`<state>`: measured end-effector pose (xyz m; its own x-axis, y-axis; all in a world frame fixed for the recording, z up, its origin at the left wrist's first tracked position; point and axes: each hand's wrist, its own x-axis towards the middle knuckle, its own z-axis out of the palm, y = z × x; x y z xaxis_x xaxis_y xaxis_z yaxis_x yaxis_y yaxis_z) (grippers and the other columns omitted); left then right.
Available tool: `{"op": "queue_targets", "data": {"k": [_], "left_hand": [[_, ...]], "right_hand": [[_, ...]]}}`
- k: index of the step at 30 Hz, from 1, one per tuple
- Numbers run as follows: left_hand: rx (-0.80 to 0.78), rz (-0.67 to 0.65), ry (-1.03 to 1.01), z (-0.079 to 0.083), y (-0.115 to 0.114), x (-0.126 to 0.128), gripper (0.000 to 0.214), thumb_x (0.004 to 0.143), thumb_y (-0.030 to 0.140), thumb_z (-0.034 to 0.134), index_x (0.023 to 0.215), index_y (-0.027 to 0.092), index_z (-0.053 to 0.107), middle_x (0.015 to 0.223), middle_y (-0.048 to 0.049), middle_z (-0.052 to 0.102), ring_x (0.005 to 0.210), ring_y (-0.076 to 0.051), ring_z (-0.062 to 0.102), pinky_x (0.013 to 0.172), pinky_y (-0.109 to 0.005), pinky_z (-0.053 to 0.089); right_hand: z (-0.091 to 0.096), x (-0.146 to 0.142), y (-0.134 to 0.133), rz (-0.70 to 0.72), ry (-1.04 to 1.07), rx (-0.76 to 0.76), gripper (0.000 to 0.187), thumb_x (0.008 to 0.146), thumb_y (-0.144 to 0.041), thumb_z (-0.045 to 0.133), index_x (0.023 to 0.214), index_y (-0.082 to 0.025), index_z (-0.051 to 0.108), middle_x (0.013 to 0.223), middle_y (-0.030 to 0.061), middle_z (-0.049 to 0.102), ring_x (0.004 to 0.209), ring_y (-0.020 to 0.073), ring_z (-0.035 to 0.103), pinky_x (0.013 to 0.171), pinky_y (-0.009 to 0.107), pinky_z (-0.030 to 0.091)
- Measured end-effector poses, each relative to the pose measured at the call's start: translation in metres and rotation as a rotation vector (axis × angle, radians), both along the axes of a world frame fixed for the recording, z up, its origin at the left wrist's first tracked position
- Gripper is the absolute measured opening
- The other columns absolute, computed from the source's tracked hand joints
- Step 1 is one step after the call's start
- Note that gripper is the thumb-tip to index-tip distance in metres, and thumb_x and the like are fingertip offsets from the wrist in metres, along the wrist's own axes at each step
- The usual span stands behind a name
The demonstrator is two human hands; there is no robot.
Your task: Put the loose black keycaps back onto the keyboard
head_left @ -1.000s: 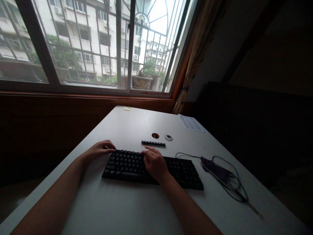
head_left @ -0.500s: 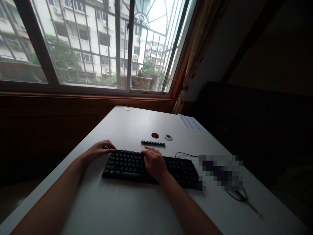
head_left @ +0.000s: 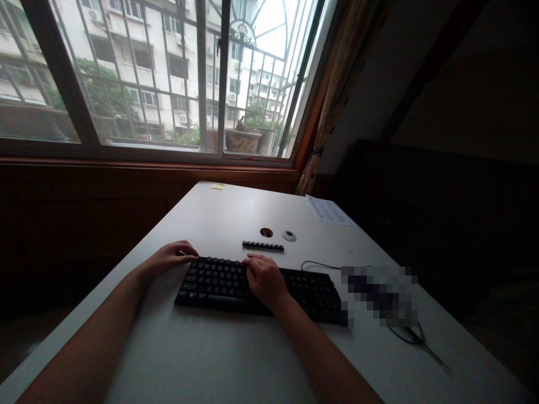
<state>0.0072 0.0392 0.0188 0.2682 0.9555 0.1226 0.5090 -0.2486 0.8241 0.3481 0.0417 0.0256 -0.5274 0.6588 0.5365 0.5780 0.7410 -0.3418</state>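
Observation:
A black keyboard (head_left: 227, 280) lies on the white table in front of me. My left hand (head_left: 179, 253) is at its far left corner, thumb and fingers closed on that corner. Over the middle of the keyboard is my right hand (head_left: 264, 276), its thumb and fingertips drawn together at the back row of keys. Whatever lies under those fingertips is too small and hidden to make out. Just behind the keyboard stands a short row of loose black keycaps (head_left: 263, 246), apart from both hands.
Behind the keycaps are a round hole (head_left: 266, 232) in the table (head_left: 219, 359) and a grey ring-shaped cover (head_left: 289, 235). Printed paper (head_left: 328, 210) lies at the far right, a yellow note (head_left: 218, 186) at the back. A blurred-out item with a cable (head_left: 406, 339) sits on the right.
The fingers of my right hand, one of them raised before, have lowered and come together on the back row of keys. My left hand stays at the corner.

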Motion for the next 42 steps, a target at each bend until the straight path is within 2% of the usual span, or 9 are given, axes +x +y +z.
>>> {"op": "queue_targets", "data": {"k": [5, 9, 15, 24, 31, 42], "left_hand": [[0.0, -0.008, -0.012, 0.0, 0.0, -0.001, 0.029, 0.084, 0.049, 0.068, 0.095, 0.023, 0.075, 0.101, -0.0058, 0.068, 0.098, -0.025, 0.064, 0.087, -0.036, 0.049], [-0.003, -0.005, -0.01, 0.001, -0.001, 0.0, 0.03, 0.084, 0.05, 0.068, 0.094, 0.022, 0.075, 0.1, -0.0062, 0.068, 0.098, -0.026, 0.064, 0.086, -0.036, 0.05], [-0.003, -0.007, -0.011, 0.005, -0.003, 0.004, 0.034, 0.082, 0.053, 0.068, 0.094, 0.021, 0.075, 0.1, -0.0068, 0.067, 0.098, -0.027, 0.064, 0.085, -0.038, 0.051], [0.027, -0.004, -0.001, 0.004, -0.002, 0.002, 0.038, 0.081, 0.056, 0.068, 0.093, 0.02, 0.076, 0.1, -0.0083, 0.067, 0.097, -0.028, 0.064, 0.084, -0.038, 0.052], [0.041, -0.002, -0.01, 0.002, -0.001, 0.001, 0.033, 0.083, 0.052, 0.068, 0.092, 0.022, 0.076, 0.099, -0.0063, 0.067, 0.095, -0.025, 0.064, 0.083, -0.035, 0.052], [0.024, 0.015, -0.034, 0.002, 0.0, 0.0, 0.032, 0.083, 0.051, 0.068, 0.094, 0.021, 0.076, 0.102, -0.0072, 0.067, 0.098, -0.026, 0.063, 0.084, -0.036, 0.05]], "right_hand": [[0.0, 0.0, 0.002, 0.012, 0.047, 0.001, 0.027, 0.089, -0.008, 0.051, 0.109, -0.02, 0.067, 0.106, 0.0073, 0.072, 0.115, 0.0231, 0.061, 0.101, 0.042, 0.046], [-0.002, 0.002, 0.007, 0.001, 0.154, -0.001, 0.032, 0.087, -0.005, 0.049, 0.11, -0.02, 0.066, 0.105, 0.0069, 0.071, 0.108, 0.0213, 0.061, 0.099, 0.039, 0.048], [-0.003, 0.004, 0.017, -0.07, 0.216, -0.038, 0.024, 0.088, -0.007, 0.055, 0.101, -0.02, 0.068, 0.098, 0.0054, 0.072, 0.1, 0.0217, 0.061, 0.094, 0.038, 0.049], [0.013, 0.002, 0.053, -0.145, 0.028, -0.014, 0.017, 0.089, -0.011, 0.059, 0.098, -0.021, 0.07, 0.095, 0.0064, 0.072, 0.099, 0.0239, 0.06, 0.092, 0.038, 0.048], [0.01, -0.012, 0.09, -0.148, -0.119, -0.052, 0.021, 0.086, -0.013, 0.065, 0.105, -0.022, 0.068, 0.101, 0.0057, 0.073, 0.105, 0.0235, 0.059, 0.094, 0.037, 0.045], [0.002, -0.027, 0.102, -0.192, -0.25, -0.07, 0.023, 0.083, -0.017, 0.07, 0.105, -0.024, 0.069, 0.105, 0.0072, 0.072, 0.112, 0.0259, 0.056, 0.09, 0.037, 0.044]]}}
